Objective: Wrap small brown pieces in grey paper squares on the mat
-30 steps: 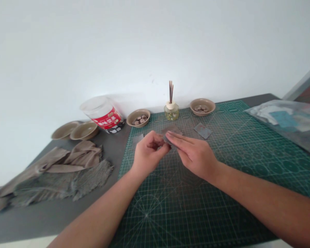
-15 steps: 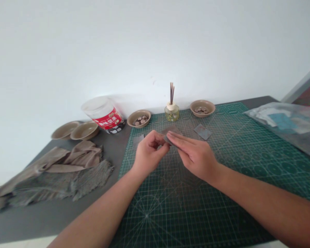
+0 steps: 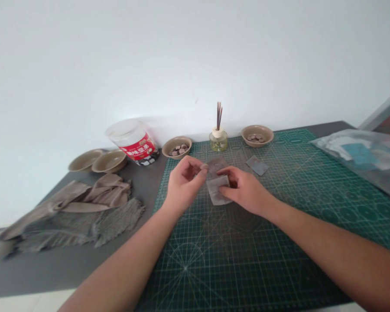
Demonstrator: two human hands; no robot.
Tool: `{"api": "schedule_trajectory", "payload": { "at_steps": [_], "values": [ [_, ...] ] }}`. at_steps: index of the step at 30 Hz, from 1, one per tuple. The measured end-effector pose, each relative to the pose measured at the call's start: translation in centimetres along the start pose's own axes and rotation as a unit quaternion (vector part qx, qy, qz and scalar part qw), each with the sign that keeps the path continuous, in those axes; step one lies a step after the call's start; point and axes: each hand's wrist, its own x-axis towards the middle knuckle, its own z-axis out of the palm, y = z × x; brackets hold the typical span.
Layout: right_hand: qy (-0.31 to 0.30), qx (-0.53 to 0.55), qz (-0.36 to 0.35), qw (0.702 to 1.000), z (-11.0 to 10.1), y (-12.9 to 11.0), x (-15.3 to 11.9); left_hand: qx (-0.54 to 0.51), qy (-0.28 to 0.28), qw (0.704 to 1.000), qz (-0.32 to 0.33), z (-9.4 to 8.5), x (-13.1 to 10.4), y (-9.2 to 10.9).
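With four bowls beyond, the left hand pinches one disc at its fingertips, the right hand one sheet between thumb and fingers.

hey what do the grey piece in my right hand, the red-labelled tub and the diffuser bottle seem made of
Grey piece: thin and dull, perhaps cloth, paper or plastic film; too blurred to settle. Tub: probably plastic, smooth and cloudily see-through above its red label. Diffuser bottle: likely glass, as it looks smooth, transparent and yellowish.
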Motion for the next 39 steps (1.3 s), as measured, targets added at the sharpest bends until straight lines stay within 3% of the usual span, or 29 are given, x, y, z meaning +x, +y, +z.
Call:
{"api": "schedule_trajectory", "payload": {
  "at_steps": [5, 11, 16, 20, 24, 31, 39],
  "values": [
    [0.083, -0.138, -0.098, 0.982, -1.0, -0.4, 0.3, 0.020, -0.048, 0.996, -0.072, 0.0, 0.2, -0.6],
    [0.008, -0.088, -0.142, 0.986, -1.7, -0.9, 0.4, 0.003, -0.166, 0.979, -0.114, 0.6, 0.1, -0.8],
    [0.011, -0.147, -0.135, 0.980, -1.9, -0.7, 0.2, 0.150, -0.216, 0.963, -0.064, 0.0, 0.3, -0.4],
    [-0.051, -0.226, -0.099, 0.968, -1.9, -0.2, 0.2, 0.332, -0.274, 0.902, 0.037, -0.6, 0.2, 0.1],
    [-0.097, -0.272, -0.092, 0.953, -1.7, 0.4, 0.2, 0.415, -0.342, 0.842, 0.030, -0.7, -0.1, 0.3],
    [-0.109, -0.269, -0.083, 0.953, -1.5, 0.3, 0.2, 0.449, -0.362, 0.817, 0.020, -0.6, -0.2, 0.1],
    [-0.132, -0.260, -0.077, 0.953, -1.9, 0.1, 0.8, 0.446, -0.367, 0.816, -0.016, -0.6, -0.2, 0.1]
  ]
}}
